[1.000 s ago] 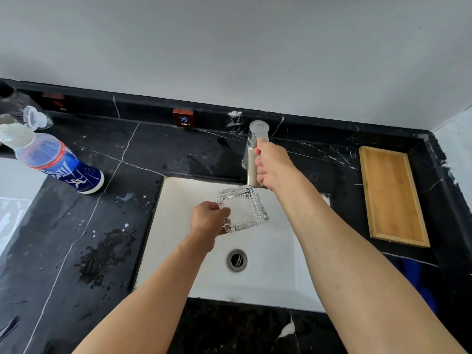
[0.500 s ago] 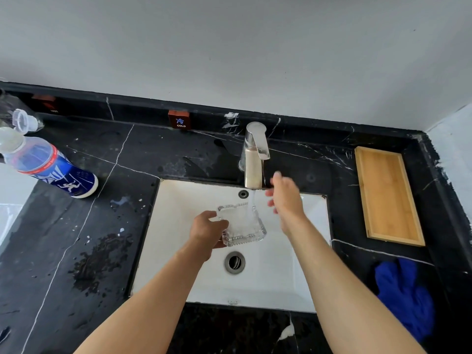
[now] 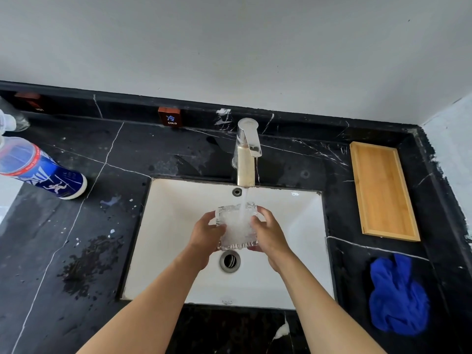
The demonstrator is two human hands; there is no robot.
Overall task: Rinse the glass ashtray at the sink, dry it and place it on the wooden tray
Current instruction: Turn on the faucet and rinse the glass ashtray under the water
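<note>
Water's running now from the faucet [image 3: 246, 154], and that's the big change: a second ago the right hand [image 3: 268, 232] was up on the lever, and now it has dropped to join the left hand [image 3: 205, 233]. Both grips are clasped on the glass ashtray [image 3: 236, 226], one on either side, holding it straight under the stream above the drain [image 3: 229, 261] of the white sink [image 3: 293, 251]. So the rinse is properly under way; drying comes later. The black marble counter [image 3: 178, 154] looks splashed left of the sink, a bottle [image 3: 38, 169] lying beyond that. Right of the sink sits a crumpled blue cloth [image 3: 397, 297], and behind it the wooden tray [image 3: 383, 192], waiting.
</note>
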